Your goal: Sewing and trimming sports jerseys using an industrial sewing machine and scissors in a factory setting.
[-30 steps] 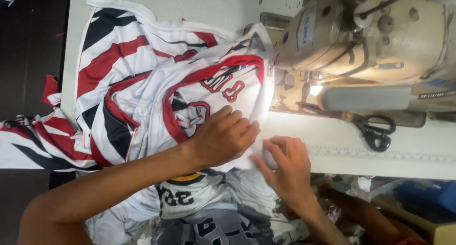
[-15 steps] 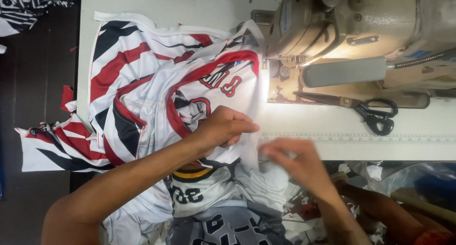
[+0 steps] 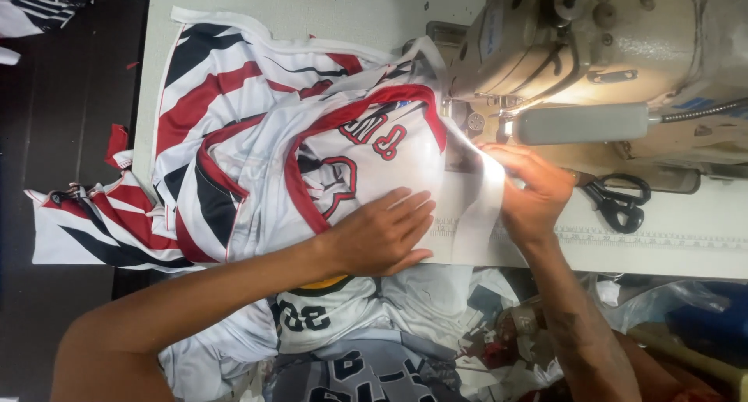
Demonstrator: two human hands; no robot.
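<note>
A white jersey (image 3: 257, 137) with red and black stripes lies spread over the white sewing table (image 3: 670, 246). My left hand (image 3: 382, 230) rests flat on it, fingers together, pressing the fabric near the table's front edge. My right hand (image 3: 530, 188) pinches the jersey's white hem strip close under the head of the beige sewing machine (image 3: 608, 51), in the glow of its lamp. The needle area is partly hidden by my fingers.
Black-handled scissors (image 3: 619, 199) lie on the table right of my right hand. A ruler strip (image 3: 662, 237) runs along the front edge. More jerseys (image 3: 335, 340) pile in my lap below the table. Dark floor lies to the left.
My right hand has moved up from the table's front edge to the machine's needle area, carrying the hem strip with it. My left hand has stayed flat on the jersey.
</note>
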